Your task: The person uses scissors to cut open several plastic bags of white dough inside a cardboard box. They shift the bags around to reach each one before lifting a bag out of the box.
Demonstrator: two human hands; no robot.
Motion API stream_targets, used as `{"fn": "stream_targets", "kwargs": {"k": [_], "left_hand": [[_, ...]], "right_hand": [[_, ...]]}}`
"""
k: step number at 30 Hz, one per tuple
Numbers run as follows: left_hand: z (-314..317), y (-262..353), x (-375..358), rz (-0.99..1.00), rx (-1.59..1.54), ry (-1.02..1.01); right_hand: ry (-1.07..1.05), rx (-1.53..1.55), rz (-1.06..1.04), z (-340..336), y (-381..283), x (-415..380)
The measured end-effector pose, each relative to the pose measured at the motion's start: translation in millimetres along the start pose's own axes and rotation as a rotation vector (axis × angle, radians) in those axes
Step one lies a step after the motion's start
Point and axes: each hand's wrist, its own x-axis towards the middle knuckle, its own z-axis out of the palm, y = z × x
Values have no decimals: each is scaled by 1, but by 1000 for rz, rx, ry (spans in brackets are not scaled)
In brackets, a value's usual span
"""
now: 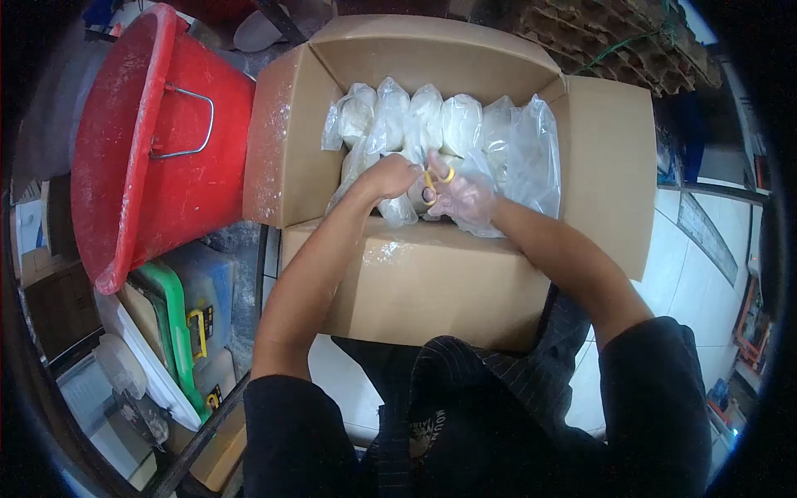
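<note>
An open cardboard box (432, 290) holds several clear plastic bags (462, 124) filled with a white, powder-like material, standing in rows. My right hand (466, 201), in a loose clear plastic glove, grips a pair of scissors (429, 196) with yellow handles over the front row. Just left of the scissors, my bare left hand (393, 176) is closed at the top of one bag; its fingertips are partly hidden. The scissor blades are hard to make out against the plastic.
A large red tub (195, 141) with a metal handle stands tilted at the box's left, dusted white. Below it are a green-edged board (174, 324) and plastic containers. Stacked egg trays (614, 41) sit behind the box, whose right flap (610, 166) is folded outward.
</note>
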Motion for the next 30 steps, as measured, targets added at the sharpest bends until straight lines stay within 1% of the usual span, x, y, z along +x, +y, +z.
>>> {"fn": "stream_targets", "kwargs": {"k": [2,3,4,6,8,9,11,14,20,24,26,27,29,30], "left_hand": [[-2,0,-4,-20,-14,2],[-3,2,-5,-24,-15,-4],[-6,5,-7,-34,-15,-9],[-6,6,-8,-43,-15,-15],[-5,5,-9,-64,-76,-6],[-6,5,-10,-67,-78,-8],[-7,5,-9,-111,-53,-4],[-9,4,-9,-75,-49,12],[-7,-2,-4,-85,-64,48],[-4,-2,-4,-108,-115,44],[-1,-7,-3,-72,-117,-20],[0,-11,-1,-76,-115,-20],[1,-14,1,-65,-39,-132],[1,-14,-1,-65,-35,-132]], "right_hand": [[-328,168,141,-8,-9,2],[-327,175,143,-15,-5,4],[-243,85,82,-22,0,6],[-157,-5,20,-17,0,3],[-16,91,60,-6,-3,-1],[-16,93,64,-1,-8,-6],[-95,179,148,7,-15,-12],[-35,171,198,11,-18,-16],[-120,162,210,13,-18,-21],[-115,155,222,7,-15,-10],[-52,33,172,7,-12,-1],[-57,36,172,7,-10,3],[92,-49,126,6,-4,6],[90,-47,122,4,-3,7]]}}
